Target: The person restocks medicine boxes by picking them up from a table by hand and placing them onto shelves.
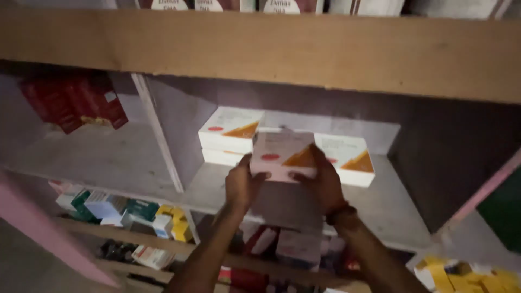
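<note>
Both hands hold one white box with a red oval and an orange triangle (281, 154) in front of a grey shelf compartment. My left hand (242, 183) grips its left side with the thumb on the front. My right hand (324, 182) grips its right side; a dark band sits on that wrist. Behind the held box lie matching white boxes: a stack of two (229, 135) at the left and one (347, 158) at the right, both resting on the shelf floor (391, 209).
A wooden shelf board (260, 51) runs across the top. Red boxes (73, 100) stand in the left compartment, beyond a white divider (157, 130). Lower shelves hold several small green, white and yellow boxes (130, 214). Yellow packs (467, 276) lie bottom right.
</note>
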